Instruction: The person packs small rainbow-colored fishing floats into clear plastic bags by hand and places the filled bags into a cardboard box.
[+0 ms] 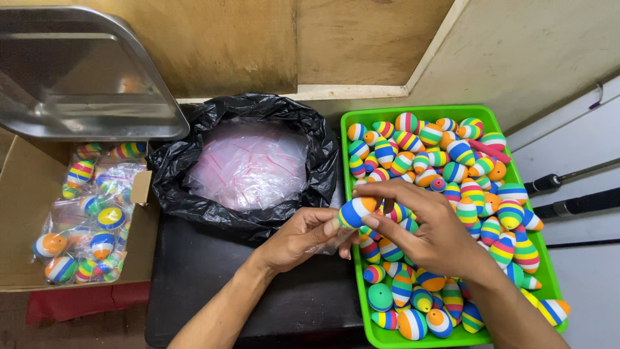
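My left hand (298,238) and my right hand (423,226) meet at the left rim of a green tray (357,118). Between their fingertips they pinch one striped egg-shaped float (355,211), blue, white and yellow. A thin clear plastic bag seems to hang under my left hand, but it is hard to make out. The tray is heaped with several more striped floats (452,174) in many colours. My right forearm lies across the tray's lower part.
A black bag (194,187) full of small clear zip bags (248,165) sits left of the tray. A cardboard box (26,187) at far left holds bagged floats (97,220). A steel tray (77,71) leans above it. Two dark rods (575,203) lie at right.
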